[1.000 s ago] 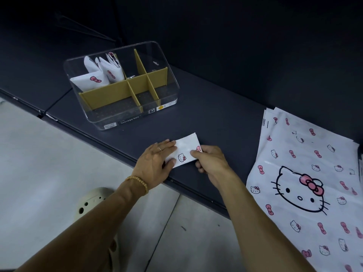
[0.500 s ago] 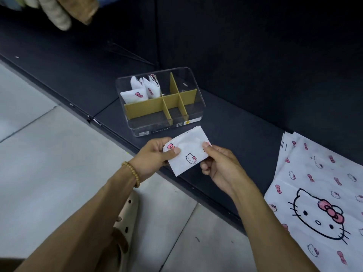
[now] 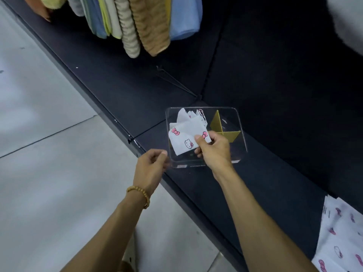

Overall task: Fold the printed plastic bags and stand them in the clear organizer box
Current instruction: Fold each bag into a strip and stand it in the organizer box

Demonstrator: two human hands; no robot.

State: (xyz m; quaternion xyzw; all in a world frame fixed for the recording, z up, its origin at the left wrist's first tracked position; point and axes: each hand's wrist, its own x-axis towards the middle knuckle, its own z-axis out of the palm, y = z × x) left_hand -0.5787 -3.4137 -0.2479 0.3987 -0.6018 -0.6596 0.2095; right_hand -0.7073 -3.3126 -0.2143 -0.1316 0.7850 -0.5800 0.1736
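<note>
White plastic, printed with pink bows, is sitting pinched in the right hand (image 3: 213, 149): a folded bag (image 3: 185, 137), hanging over the near-left part of the clear box (image 3: 240, 134), which is standing at the front edge of the dark shelf (image 3: 275, 183). The thumb and curled fingers are holding the bag by its right corner. The left hand (image 3: 152, 163) is hovering by the box's near-left corner, fingers loosely curled and holding nothing; whether it is touching the wall I cannot tell. Other folded bags (image 3: 188, 114) are standing in the far-left compartment beside the yellow dividers (image 3: 224, 130). Unfolded bags (image 3: 341, 236) are lying toward the shelf's right end.

Judging risk: slick plastic is likely springing open once released, so the fold may unfurl or topple flat. A push against the light box could slide it off the shelf edge.
</note>
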